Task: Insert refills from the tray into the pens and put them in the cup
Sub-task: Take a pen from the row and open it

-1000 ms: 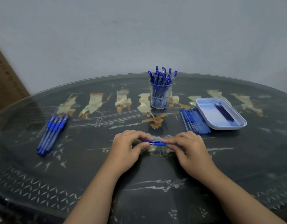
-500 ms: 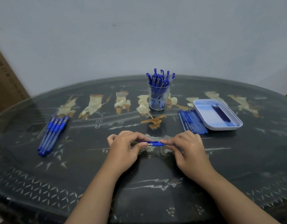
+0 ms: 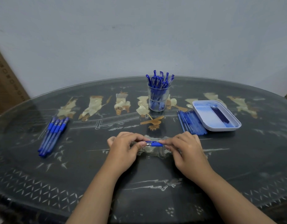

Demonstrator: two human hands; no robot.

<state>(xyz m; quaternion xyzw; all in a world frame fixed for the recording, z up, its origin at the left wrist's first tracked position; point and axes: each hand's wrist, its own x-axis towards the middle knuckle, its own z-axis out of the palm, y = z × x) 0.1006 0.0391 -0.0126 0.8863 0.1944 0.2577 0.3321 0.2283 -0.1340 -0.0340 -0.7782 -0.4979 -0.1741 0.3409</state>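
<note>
Pinching one blue pen (image 3: 153,144) between both hands, low over the near middle of the desk (image 3: 139,175).
Left hand (image 3: 123,147) and right hand (image 3: 186,147) each had fingers curled round one end of it. Looked like light, stiff, smooth plastic, so I'd bet the blue middle section was the least slippery place to hold. Cup (image 3: 158,101) sat far behind, tray (image 3: 220,128) far right.

One head-worn wide-angle view looks forward and down, close over the dark glass-topped oval table (image 3: 236,167), pale wall (image 3: 139,38) filling the upper frame.
</note>
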